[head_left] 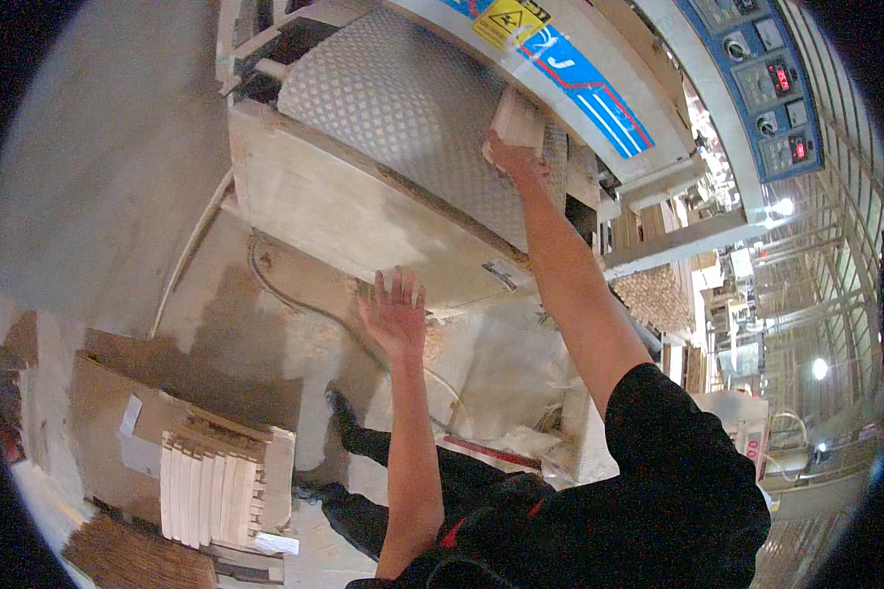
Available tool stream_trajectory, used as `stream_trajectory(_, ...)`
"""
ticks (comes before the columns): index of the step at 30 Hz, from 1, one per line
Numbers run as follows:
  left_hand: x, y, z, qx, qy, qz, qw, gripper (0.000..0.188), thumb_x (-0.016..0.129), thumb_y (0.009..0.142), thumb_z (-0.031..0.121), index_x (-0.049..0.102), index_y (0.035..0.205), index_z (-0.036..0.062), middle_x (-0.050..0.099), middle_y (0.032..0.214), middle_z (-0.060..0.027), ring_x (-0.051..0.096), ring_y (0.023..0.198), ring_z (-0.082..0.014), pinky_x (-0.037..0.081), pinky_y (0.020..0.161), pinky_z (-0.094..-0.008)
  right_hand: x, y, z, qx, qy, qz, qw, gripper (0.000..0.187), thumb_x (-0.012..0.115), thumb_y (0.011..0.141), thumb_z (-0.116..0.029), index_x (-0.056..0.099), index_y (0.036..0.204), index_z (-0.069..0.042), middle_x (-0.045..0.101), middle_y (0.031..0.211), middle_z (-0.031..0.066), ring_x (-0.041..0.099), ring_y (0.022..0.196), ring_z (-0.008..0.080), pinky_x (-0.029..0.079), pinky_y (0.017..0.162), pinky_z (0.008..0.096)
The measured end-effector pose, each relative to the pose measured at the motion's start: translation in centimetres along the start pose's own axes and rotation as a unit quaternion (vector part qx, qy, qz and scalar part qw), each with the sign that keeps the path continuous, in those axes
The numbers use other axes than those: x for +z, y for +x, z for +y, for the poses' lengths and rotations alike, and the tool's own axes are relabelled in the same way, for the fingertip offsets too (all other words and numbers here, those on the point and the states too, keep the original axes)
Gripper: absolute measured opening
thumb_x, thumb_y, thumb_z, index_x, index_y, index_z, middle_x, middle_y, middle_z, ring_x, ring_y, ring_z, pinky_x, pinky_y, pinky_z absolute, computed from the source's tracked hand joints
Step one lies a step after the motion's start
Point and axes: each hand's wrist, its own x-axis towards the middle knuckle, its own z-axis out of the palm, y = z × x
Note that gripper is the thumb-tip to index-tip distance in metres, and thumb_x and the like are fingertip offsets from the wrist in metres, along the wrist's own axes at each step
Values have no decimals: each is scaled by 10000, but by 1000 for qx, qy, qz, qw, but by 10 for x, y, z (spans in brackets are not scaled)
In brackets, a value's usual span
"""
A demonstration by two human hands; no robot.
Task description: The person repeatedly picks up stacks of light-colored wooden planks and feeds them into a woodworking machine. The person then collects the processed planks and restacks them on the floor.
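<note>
My right hand (518, 160) reaches far forward and grips the near end of a short bundle of pale wooden strips (519, 123). They lie on the textured grey conveyor belt (403, 108), close to its right side, below the machine's hood; how many strips there are I cannot tell. My left hand (395, 314) is open with its fingers spread and holds nothing. It hovers by the lower edge of the machine's pale front panel (363, 211); whether it touches the panel I cannot tell.
A curved hood with a blue label (589, 88) and a yellow warning sticker (511, 20) overhangs the belt. Right of it is a control panel (756, 83) with red displays. Stacked wooden strips (206, 491) stand at lower left beside cardboard (118, 422). A hose (304, 304) runs along the floor.
</note>
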Motion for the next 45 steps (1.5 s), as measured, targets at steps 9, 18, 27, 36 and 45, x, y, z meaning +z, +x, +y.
stream_trajectory(9, -19, -2, 11, -8, -20, -34, 999, 609, 466, 888, 581, 461, 1333, 166, 545, 1238, -90, 523, 1068, -276, 396, 922, -463, 12, 54, 20, -44, 40, 66, 996, 864, 534, 746, -638, 442, 1247, 60, 363, 1311, 290, 309, 1198, 470, 269, 974, 561)
stream_trajectory(18, -21, -6, 11, 36, -51, 81, 995, 567, 484, 887, 556, 509, 1269, 137, 576, 1124, -93, 546, 966, -261, 437, 848, -432, 13, 124, 53, -81, 82, 129, 985, 659, 528, 811, -533, 570, 1125, 45, 525, 1184, 267, 493, 1078, 437, 393, 910, 516)
stream_trajectory(27, -49, -16, 44, 16, -7, 43, 999, 545, 477, 906, 550, 495, 1279, 153, 599, 1070, -80, 551, 930, -253, 445, 836, -430, 56, 152, 93, -114, -93, 266, 953, 419, 585, 827, -382, 688, 1021, -25, 655, 1057, 223, 640, 934, 386, 494, 815, 484)
stream_trajectory(36, -65, -31, 58, 39, 42, 83, 995, 576, 481, 900, 562, 470, 1293, 140, 586, 1073, -71, 546, 922, -240, 443, 824, -401, 45, 164, 105, -172, 212, 164, 948, 341, 600, 813, -248, 680, 1046, -13, 678, 927, 217, 649, 828, 371, 499, 773, 472)
stream_trajectory(45, -108, -57, 87, 60, 38, 68, 995, 568, 469, 901, 564, 471, 1301, 162, 567, 1118, -68, 538, 935, -253, 415, 872, -445, 26, 13, 82, -314, 83, 355, 877, 323, 609, 854, -233, 622, 1070, 7, 673, 915, 165, 631, 853, 325, 474, 761, 466)
